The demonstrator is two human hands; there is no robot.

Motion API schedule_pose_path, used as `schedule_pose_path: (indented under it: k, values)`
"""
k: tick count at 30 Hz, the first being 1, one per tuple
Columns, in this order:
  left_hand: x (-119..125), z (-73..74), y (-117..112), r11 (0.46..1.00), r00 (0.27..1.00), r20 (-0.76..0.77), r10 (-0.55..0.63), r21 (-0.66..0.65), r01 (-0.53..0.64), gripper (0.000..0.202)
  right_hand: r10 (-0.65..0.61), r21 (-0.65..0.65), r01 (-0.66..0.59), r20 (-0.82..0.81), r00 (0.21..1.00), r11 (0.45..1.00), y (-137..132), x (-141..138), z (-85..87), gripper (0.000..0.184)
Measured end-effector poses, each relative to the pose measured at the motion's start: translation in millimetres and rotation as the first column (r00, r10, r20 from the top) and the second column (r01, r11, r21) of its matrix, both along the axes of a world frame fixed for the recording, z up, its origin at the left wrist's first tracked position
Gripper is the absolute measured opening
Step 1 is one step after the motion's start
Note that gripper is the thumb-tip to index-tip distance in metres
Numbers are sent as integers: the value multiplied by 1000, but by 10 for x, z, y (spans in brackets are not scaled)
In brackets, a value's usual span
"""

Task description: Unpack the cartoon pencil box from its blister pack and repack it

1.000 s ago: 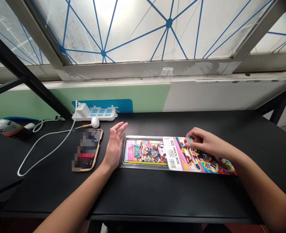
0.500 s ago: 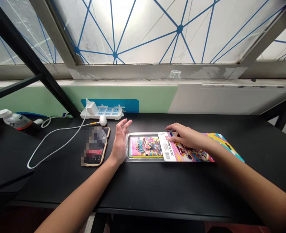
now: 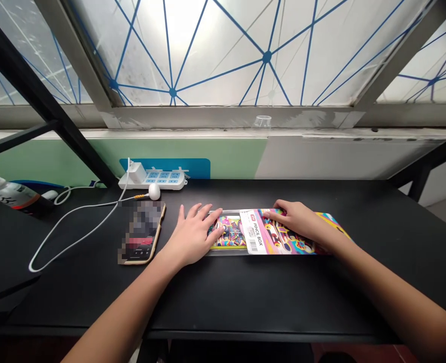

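Note:
A colourful pencil box (image 3: 230, 233) lies in a clear plastic tray (image 3: 228, 253) on the black table. Its printed cardboard sleeve (image 3: 256, 232), marked "PENCIL BOX", covers the right part of the tray. My left hand (image 3: 192, 234) is open, fingers spread, over the left end of the tray and box, hiding that end. On the sleeve's far edge rests my right hand (image 3: 296, 217), fingers curled over the card and thumb on its printed face. Part of the sleeve is hidden beneath my right wrist.
Left of my left hand lies a phone (image 3: 143, 234) with a white cable (image 3: 79, 206) beside it. A white power strip (image 3: 162, 180) stands at the wall. A bottle (image 3: 14, 194) is at the far left, and a clear cup (image 3: 262, 121) sits on the window ledge.
My left hand has turned palm down and moved right, over the tray's left end. My right hand still holds the sleeve. The whole view has shifted slightly.

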State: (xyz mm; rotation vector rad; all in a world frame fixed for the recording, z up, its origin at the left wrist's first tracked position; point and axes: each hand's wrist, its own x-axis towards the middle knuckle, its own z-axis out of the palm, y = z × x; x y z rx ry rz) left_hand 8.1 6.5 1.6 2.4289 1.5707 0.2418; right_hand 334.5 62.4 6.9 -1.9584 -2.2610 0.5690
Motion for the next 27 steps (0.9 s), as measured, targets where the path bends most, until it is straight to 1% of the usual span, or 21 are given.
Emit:
schedule_pose_path:
  k: [3, 6, 9, 14, 18, 22, 27]
  values:
    - [5, 1, 5, 1000, 999, -33, 2, -4, -2, 58, -12, -1, 12, -15, 1000, 1000, -11, 326, -33, 54]
    - [11, 3, 4, 1000, 1000, -20, 2, -6, -2, 57, -36, -40, 34, -62, 997, 999, -30, 694, -80, 51]
    - [3, -15, 11, 1000, 1000, 12, -7, 0, 7, 56, -43, -56, 37, -94, 995, 998, -59, 920, -107, 51]
    - [-26, -72, 40, 1000, 998, 49, -26, 17, 26, 55, 14, -65, -26, -172, 985, 998, -62, 971, -106, 55]
    - [-32, -88, 49, 1000, 999, 50, -20, 11, 19, 55, -8, -101, -13, -204, 979, 995, -49, 1061, -113, 56]
    - [-42, -94, 65, 999, 998, 50, -37, 18, 37, 54, -27, -97, 8, -197, 980, 995, -64, 1157, -108, 56]
    - [-77, -101, 103, 997, 997, 40, -64, 37, 62, 55, -10, -46, 1, -192, 981, 999, -80, 1081, -94, 52]
